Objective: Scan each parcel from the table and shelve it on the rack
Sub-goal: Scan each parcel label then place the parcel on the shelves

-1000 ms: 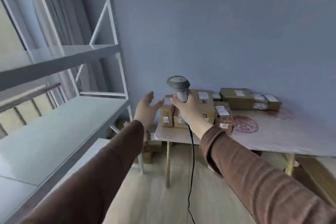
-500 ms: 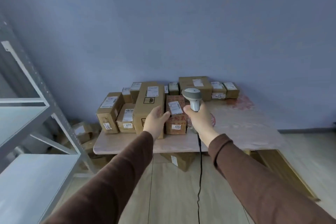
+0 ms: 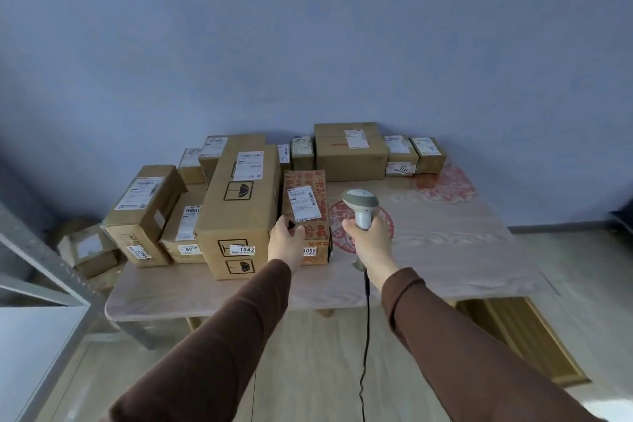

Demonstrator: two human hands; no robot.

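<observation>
Curled fingers of the left hand point(image 3: 287, 242) grip the near top edge of the red-printed parcel point(image 3: 306, 216), while the right hand point(image 3: 371, 243) is wrapped round the handle of the grey scanner point(image 3: 360, 207), its head just right of that parcel. Beneath them lies the pale table point(image 3: 428, 250), more brown parcels point(image 3: 239, 202) crowding to the left and beyond the fingers against a blue wall point(image 3: 308, 44); the rack point(image 3: 37, 284) stands far left, over wooden floor point(image 3: 308, 370).

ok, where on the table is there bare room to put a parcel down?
Free: the right half of the table, right of the scanner and in front of the back-row boxes; also the front strip along the near edge. Crowded: the left half, where the red-printed parcel under the left hand sits tight against the tall box.
</observation>
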